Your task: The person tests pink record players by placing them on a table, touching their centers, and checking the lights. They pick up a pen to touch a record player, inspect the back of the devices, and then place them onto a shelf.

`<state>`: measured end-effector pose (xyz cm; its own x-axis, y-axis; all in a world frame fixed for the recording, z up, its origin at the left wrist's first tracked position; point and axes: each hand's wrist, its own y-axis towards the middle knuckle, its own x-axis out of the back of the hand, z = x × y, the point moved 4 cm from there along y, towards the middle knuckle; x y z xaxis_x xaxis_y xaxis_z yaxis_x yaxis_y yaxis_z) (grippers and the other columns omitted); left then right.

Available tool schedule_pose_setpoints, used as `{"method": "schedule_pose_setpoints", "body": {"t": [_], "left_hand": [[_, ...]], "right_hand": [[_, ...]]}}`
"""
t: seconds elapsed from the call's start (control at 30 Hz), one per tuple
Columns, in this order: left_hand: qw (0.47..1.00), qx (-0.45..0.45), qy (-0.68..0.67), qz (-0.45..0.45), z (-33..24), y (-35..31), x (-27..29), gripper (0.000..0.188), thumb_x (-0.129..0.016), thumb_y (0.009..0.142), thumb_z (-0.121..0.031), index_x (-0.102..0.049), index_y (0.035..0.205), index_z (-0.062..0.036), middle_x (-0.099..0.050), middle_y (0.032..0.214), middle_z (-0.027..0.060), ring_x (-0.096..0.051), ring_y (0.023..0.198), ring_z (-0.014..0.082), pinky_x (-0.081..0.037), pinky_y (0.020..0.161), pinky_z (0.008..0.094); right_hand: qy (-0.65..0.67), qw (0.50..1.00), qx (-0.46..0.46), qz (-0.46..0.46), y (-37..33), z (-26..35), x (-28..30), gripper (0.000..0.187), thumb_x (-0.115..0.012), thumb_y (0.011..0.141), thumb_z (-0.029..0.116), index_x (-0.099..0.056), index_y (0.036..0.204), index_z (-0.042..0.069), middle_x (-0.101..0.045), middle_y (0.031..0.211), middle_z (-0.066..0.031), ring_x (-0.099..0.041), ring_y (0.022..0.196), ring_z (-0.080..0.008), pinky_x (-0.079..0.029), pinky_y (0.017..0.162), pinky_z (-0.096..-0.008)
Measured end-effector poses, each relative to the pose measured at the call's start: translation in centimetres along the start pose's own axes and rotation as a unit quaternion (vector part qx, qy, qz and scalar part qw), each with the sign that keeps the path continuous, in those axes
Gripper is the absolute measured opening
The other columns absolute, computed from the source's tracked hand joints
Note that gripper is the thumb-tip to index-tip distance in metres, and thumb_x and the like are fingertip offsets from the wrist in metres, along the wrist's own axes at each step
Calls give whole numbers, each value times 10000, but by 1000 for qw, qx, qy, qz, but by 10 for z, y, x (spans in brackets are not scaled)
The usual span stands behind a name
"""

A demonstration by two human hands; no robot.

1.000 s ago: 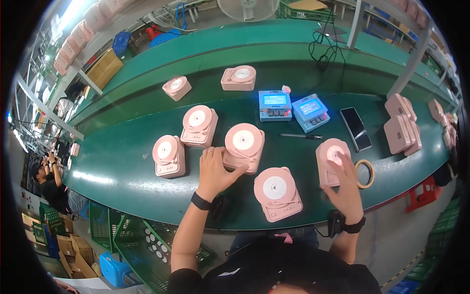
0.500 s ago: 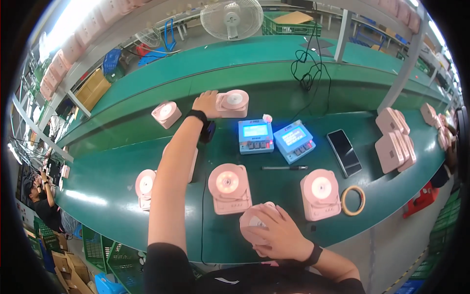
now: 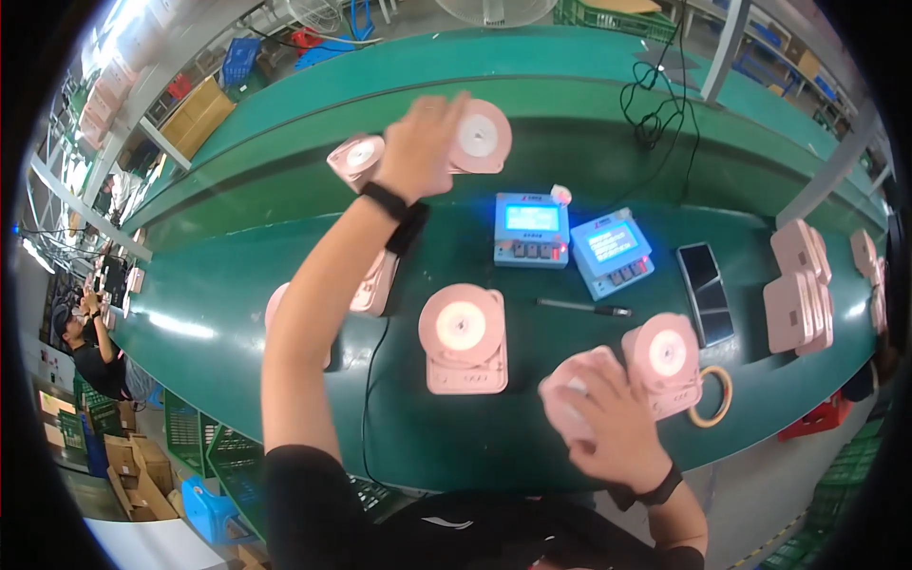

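At the back of the bench my left hand (image 3: 418, 147) grips the left side of a pink turntable-shaped device (image 3: 483, 138), its white disc facing up. My right hand (image 3: 616, 426) is wrapped over another pink turntable-shaped device (image 3: 560, 404) near the front edge; the fingers hide part of its disc. Directly beside that one is a device with a glowing disc (image 3: 665, 353). A second glowing device (image 3: 465, 332) lies mid-bench. Behind my left hand rests an unlit one (image 3: 357, 160). My left forearm partly covers two more, including one device (image 3: 378, 290) beside the wrist.
Two blue boxes with lit screens, one left (image 3: 530, 228) and one right (image 3: 613, 253), stand mid-bench. Near them lie a pen (image 3: 581, 308), a phone (image 3: 705, 294) and a tape ring (image 3: 726, 397). Pink housings (image 3: 796, 309) are stacked at right. A black cable (image 3: 372, 399) crosses the bench.
My right hand has carried its device rightward, close to the glowing one. My left hand has closed on the back device, which appears raised. The whole view has shifted.
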<state>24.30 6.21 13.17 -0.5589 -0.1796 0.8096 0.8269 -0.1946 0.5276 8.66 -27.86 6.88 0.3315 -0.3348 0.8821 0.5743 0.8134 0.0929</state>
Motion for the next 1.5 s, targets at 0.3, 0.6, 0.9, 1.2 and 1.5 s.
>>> {"method": "schedule_pose_setpoints", "body": {"t": [0.3, 0.6, 0.9, 1.2, 1.5], "left_hand": [[985, 168, -31, 35, -27, -222, 155, 848, -757, 620, -233, -423, 1365, -4, -575, 1153, 194, -547, 1044, 408, -487, 861, 469], [922, 308, -182, 149, -93, -301, 155, 881, -804, 588, -335, -462, 1308, 39, -590, 1142, 204, -571, 1017, 387, -496, 835, 431], [949, 227, -217, 11, 73, -147, 112, 565, -743, 750, -317, -567, 1214, -48, -653, 1092, 142, -618, 1010, 324, -487, 852, 414], [986, -5, 16, 167, 122, -13, -115, 750, -761, 682, -248, -446, 1354, -140, -557, 1286, 158, -505, 1217, 309, -436, 989, 424], [976, -52, 4, 210, 99, 13, -128, 744, -789, 584, -195, -451, 1247, -200, -566, 1194, 92, -551, 1132, 289, -471, 917, 444]], "right_hand": [[-38, 987, -117, -99, 8, 15, -3, 627, -592, 624, -17, -548, 1239, 97, -437, 1381, -136, -341, 1346, -390, -246, 1106, -534], [480, 868, -59, -110, 93, 9, -102, 765, -575, 799, -29, -212, 1470, 17, -290, 1480, -181, -283, 1402, -308, -216, 1153, -390], [415, 897, -50, -146, 83, 14, -110, 794, -617, 775, 7, -235, 1470, 45, -240, 1497, -192, -243, 1411, -313, -184, 1161, -397], [398, 907, -60, -123, 90, 19, -100, 778, -654, 743, 72, -315, 1444, 71, -215, 1495, -228, -230, 1398, -399, -210, 1149, -443], [362, 921, -85, -113, 91, 23, -89, 748, -670, 740, 109, -378, 1429, 105, -218, 1486, -239, -273, 1371, -426, -257, 1127, -461]]}}
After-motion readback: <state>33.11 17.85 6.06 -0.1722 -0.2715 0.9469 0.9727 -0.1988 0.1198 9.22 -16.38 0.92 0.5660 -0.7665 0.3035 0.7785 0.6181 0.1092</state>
